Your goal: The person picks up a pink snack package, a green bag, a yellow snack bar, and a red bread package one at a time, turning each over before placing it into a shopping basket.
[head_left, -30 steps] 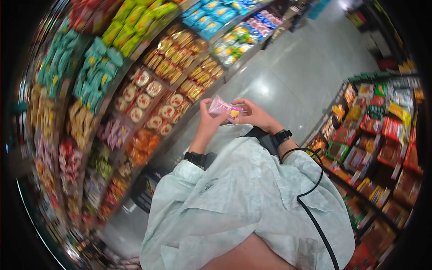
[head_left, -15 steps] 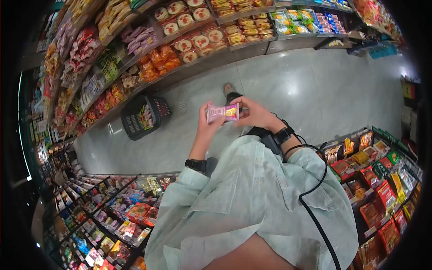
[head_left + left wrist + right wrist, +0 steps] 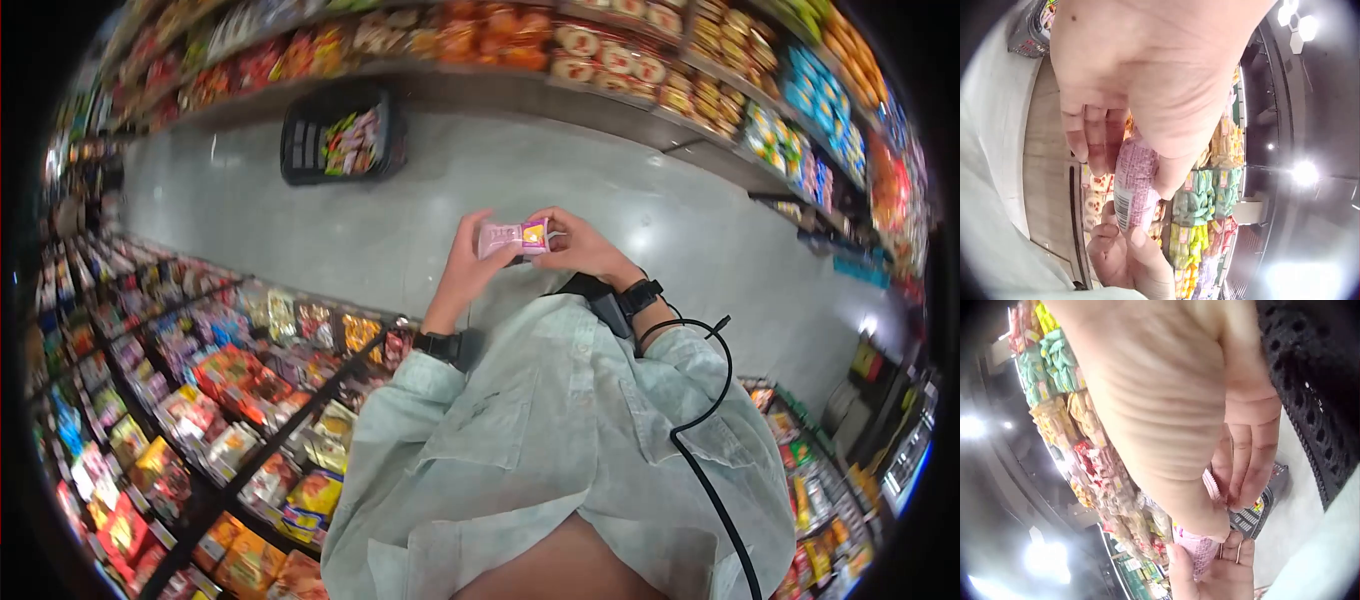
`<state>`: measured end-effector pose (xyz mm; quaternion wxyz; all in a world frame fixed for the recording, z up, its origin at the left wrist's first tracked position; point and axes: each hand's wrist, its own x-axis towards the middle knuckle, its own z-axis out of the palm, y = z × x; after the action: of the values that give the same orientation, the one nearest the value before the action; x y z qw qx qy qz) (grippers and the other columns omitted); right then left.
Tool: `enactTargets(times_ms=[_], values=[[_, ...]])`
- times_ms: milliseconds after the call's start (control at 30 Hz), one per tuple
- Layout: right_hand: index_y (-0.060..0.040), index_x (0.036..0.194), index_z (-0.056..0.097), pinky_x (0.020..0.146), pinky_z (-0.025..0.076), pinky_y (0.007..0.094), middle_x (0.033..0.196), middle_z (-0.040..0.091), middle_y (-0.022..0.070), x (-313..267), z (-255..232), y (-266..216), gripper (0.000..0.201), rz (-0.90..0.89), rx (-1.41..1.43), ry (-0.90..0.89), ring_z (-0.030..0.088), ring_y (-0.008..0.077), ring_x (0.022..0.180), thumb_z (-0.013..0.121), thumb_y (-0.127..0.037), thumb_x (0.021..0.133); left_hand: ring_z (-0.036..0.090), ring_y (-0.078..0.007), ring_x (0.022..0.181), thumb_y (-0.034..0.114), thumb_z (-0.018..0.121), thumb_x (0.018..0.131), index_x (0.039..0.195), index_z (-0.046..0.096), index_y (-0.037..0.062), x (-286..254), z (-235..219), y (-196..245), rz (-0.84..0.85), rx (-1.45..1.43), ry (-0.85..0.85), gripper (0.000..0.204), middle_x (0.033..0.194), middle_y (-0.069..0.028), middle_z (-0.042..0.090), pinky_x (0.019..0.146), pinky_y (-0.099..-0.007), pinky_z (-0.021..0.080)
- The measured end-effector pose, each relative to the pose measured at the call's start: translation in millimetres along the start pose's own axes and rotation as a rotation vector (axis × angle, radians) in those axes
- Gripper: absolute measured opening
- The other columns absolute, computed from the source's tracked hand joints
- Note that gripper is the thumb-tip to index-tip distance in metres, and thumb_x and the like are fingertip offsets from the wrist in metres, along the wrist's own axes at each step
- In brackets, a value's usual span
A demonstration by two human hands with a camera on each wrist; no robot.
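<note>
A small pink snack packet (image 3: 508,239) with a yellow and purple end is held level between both hands in front of the shirt. My left hand (image 3: 468,268) pinches its left end, thumb across the near face. At the other end my right hand (image 3: 585,247) grips the packet between thumb and curled fingers. Dense small print and a white barcode label show on the packet (image 3: 1135,181) in the left wrist view. In the right wrist view the right thumb covers much of the packet (image 3: 1199,553).
A dark shopping basket (image 3: 305,150) with several colourful packets stands on the grey floor (image 3: 450,150). Snack shelves (image 3: 480,85) run along the far side. A display of packaged foods (image 3: 240,390) lies close at left. A black cable (image 3: 700,480) hangs by the right arm.
The head view has swung round: the basket has shifted upward in it, and the near-left display now fills more of the picture. Both hands keep hold of the packet, which lies flatter than a second ago.
</note>
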<state>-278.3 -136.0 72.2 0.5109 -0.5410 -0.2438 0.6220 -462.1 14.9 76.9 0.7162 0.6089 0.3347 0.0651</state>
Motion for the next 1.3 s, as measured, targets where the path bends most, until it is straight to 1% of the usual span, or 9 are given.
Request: enactTargets(times_ms=[67,100,267,433,533,667,833,1133,1300], values=[[-0.0064,0.136,0.054,0.094,0.052,0.0295,0.121,0.060,0.0057,31.7,25.0,-8.8,0.059,-0.005,-0.067,-0.050,0.063,0.0127,0.104,0.077,0.001,0.082,0.064,-0.0184,0.110,0.017,0.082,0.087,0.136,0.047,0.0026,-4.0,-44.4,-9.4,0.041,0.004,0.018,0.062,0.119,-0.0135,0.064,0.092,-0.0326,0.053],[-0.0045,0.135,0.055,0.094,0.053,0.0287,0.119,0.062,0.0051,57.8,49.1,-19.4,0.058,0.166,-0.080,-0.085,0.062,0.0119,0.105,0.077,0.001,0.083,0.065,-0.0183,0.108,0.018,0.083,0.086,0.133,0.050,0.0022,-9.9,-82.4,-16.1,0.073,-0.020,0.073,0.060,0.117,-0.0133,0.066,0.092,-0.0325,0.053],[-0.0018,0.135,0.055,0.095,0.053,0.0276,0.115,0.063,0.0040,120.3,116.4,-41.0,0.056,0.185,-0.091,-0.161,0.063,0.0112,0.103,0.077,0.000,0.084,0.069,-0.0189,0.103,0.021,0.087,0.082,0.122,0.057,0.0020,-35.7,-156.2,-17.1,0.058,-0.012,0.247,0.054,0.110,-0.0122,0.072,0.089,-0.0326,0.054],[-0.0007,0.133,0.059,0.094,0.053,0.0271,0.112,0.068,0.0043,169.0,154.6,-45.9,0.052,0.251,-0.263,-0.284,0.065,0.0104,0.102,0.079,-0.003,0.085,0.070,-0.0196,0.102,0.020,0.087,0.081,0.116,0.060,0.0012,-63.3,-191.0,-40.1,0.047,-0.182,0.450,0.048,0.107,-0.0115,0.073,0.088,-0.0330,0.055],[-0.0002,0.130,0.061,0.093,0.053,0.0268,0.111,0.071,0.0051,199.2,179.0,-53.5,0.049,0.267,-0.351,-0.373,0.066,0.0101,0.101,0.080,-0.004,0.085,0.069,-0.0157,0.099,0.008,0.082,0.086,0.117,0.057,0.0009,-75.5,-207.7,-48.8,0.081,-0.163,0.560,0.040,0.107,-0.0103,0.072,0.086,-0.0294,0.055],[-0.0011,0.123,0.064,0.091,0.053,0.0265,0.111,0.071,0.0043,239.7,207.2,-67.3,0.043,0.283,-0.395,-0.536,0.066,0.0093,0.101,0.081,-0.003,0.084,0.068,-0.0148,0.100,0.004,0.081,0.085,0.115,0.057,0.0002,-85.4,-231.0,-56.5,0.047,-0.283,0.655,0.039,0.109,-0.0107,0.072,0.087,-0.0290,0.055],[-0.0044,0.116,0.064,0.089,0.053,0.0259,0.106,0.070,0.0011,303.8,228.9,-82.4,0.038,0.283,-0.380,-0.691,0.065,0.0084,0.098,0.081,-0.002,0.083,0.067,-0.0148,0.104,0.002,0.081,0.084,0.116,0.057,-0.0006,-77.2,-271.8,-41.4,0.025,-0.271,0.737,0.040,0.112,-0.0112,0.071,0.090,-0.0283,0.054],[-0.0025,0.126,0.061,0.088,0.051,0.0255,0.103,0.067,0.0018,441.3,269.5,-112.7,0.045,0.261,-0.280,-0.913,0.063,0.0094,0.096,0.081,-0.007,0.085,0.065,-0.0163,0.109,0.006,0.079,0.086,0.139,0.048,0.0031,-49.4,-356.2,37.7,-0.107,-0.227,0.817,0.061,0.117,-0.0123,0.070,0.093,-0.0298,0.051],[-0.0024,0.129,0.060,0.087,0.051,0.0249,0.104,0.065,0.0008,488.9,260.0,-127.3,0.045,0.330,-0.235,-0.892,0.062,0.0086,0.097,0.079,-0.010,0.088,0.068,-0.0146,0.100,0.006,0.078,0.088,0.125,0.056,-0.0015,-7.2,-388.1,48.2,-0.123,-0.262,0.868,0.043,0.110,-0.0120,0.072,0.088,-0.0274,0.053]])
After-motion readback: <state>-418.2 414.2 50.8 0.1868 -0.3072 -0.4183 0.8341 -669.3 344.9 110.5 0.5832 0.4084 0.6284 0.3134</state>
